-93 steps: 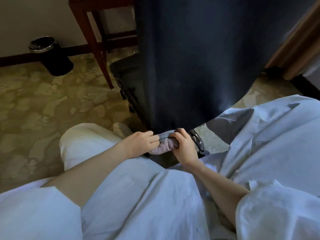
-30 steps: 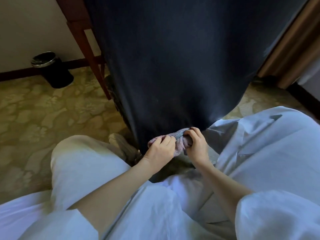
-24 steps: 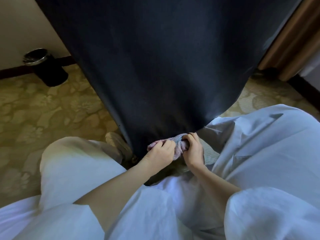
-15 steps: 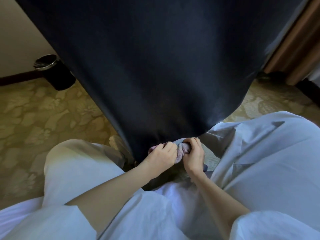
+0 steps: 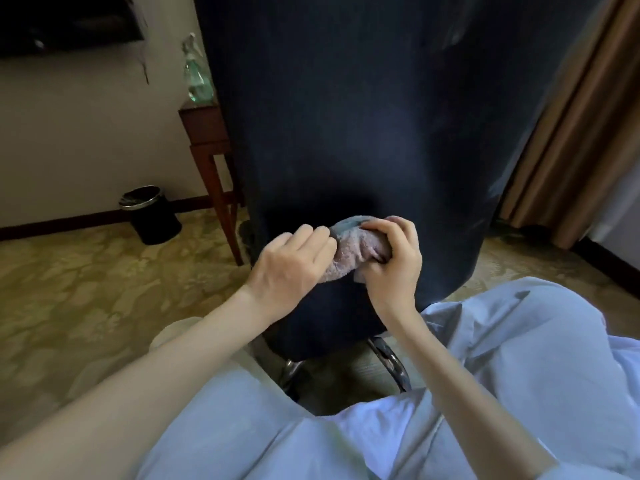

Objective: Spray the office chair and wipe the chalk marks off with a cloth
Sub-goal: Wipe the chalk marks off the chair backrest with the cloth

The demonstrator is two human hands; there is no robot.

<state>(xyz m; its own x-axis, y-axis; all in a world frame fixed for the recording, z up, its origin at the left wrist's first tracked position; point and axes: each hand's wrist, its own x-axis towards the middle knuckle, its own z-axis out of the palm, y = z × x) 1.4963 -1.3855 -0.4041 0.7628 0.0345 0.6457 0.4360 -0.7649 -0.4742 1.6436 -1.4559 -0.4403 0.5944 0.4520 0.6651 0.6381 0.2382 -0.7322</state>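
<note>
The cloth [image 5: 353, 252] is bunched up against the lower back of the chair [image 5: 363, 116], held between both hands. The right hand [image 5: 394, 265] has its fingers curled round the cloth's right end, clenched on it. The left hand [image 5: 294, 261] pinches the left end with bent fingertips. A spray bottle [image 5: 197, 76] stands left of the chair on a wooden table [image 5: 207, 147]. Further left of the chair sits a black bin [image 5: 152, 216] on the patterned carpet [image 5: 86, 289]. A curtain [image 5: 571, 133] hangs to the chair's right.
</note>
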